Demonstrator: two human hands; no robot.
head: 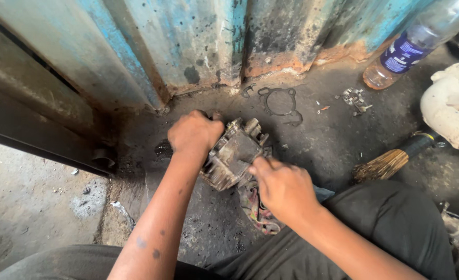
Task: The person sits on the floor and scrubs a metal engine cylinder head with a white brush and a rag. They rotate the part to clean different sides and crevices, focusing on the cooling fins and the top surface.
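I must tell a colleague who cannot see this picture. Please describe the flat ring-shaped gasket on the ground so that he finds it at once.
Start at the rusty blue metal wall and look down to the dark oily floor at its foot. The gasket lies flat there, just beyond the grimy metal part held by the left hand and right hand. Unlike the small screws to its right, it is one thin dark ring with small ears.

Left hand (194,134), right hand (285,187): bare, grimy, forearms bare, no sleeves. Dark smudge marks on left forearm, lower centre. Dark grey-black trousers (395,223) along bottom of frame.
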